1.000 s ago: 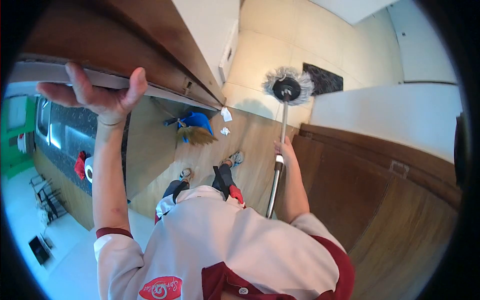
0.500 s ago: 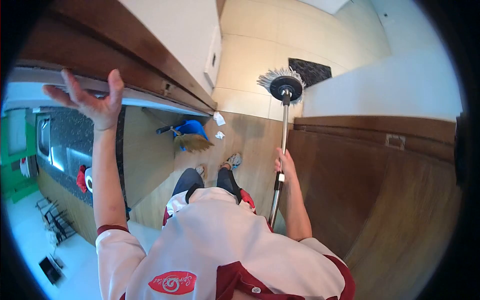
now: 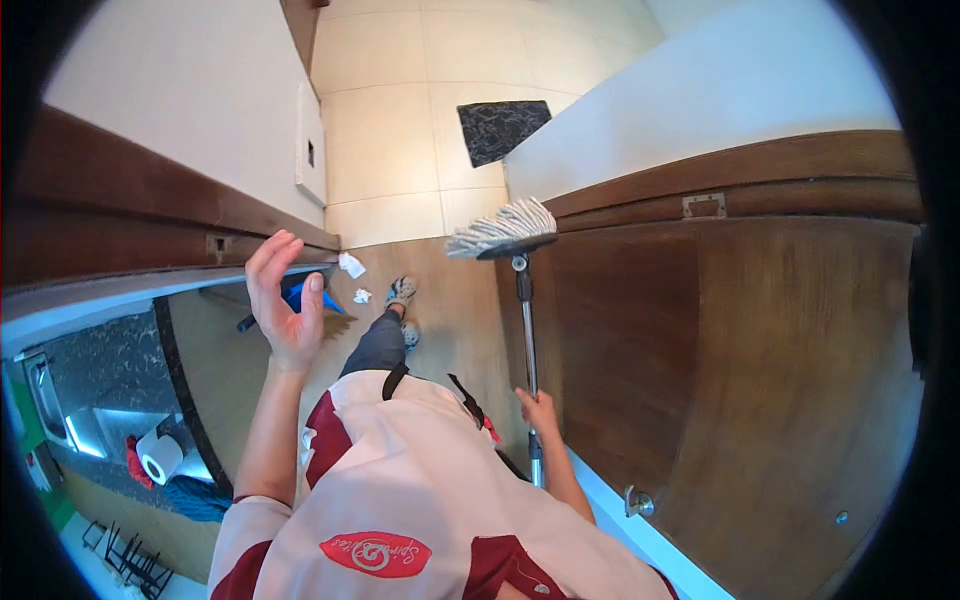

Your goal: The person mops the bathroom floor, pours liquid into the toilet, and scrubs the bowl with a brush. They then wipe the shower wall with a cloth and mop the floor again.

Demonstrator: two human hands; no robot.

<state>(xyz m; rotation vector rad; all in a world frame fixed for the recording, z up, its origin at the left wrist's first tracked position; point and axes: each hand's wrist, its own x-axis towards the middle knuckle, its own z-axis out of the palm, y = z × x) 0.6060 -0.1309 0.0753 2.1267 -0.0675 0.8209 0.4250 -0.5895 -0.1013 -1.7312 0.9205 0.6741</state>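
My right hand (image 3: 540,411) is wrapped round the metal pole of a mop (image 3: 503,232), off to my right. Its head of grey-white strands on a dark round plate is raised, with the strands on the far side. My left hand (image 3: 287,303) is held up in front of me, fingers stretched and thumb apart, holding nothing. Behind that hand, a blue dustpan (image 3: 318,297) on the floor is partly hidden.
A brown wooden door (image 3: 700,380) stands at my right, and a wooden frame (image 3: 150,200) runs along the left. Crumpled white papers (image 3: 351,265) lie near the threshold. Beyond is a dark mat (image 3: 500,130) on beige tiles. A paper roll (image 3: 161,456) sits on the dark counter.
My left hand has come away from the door frame and moved right and down. The mop has shifted toward the door and its head has tipped. My body has turned and my feet have stepped.
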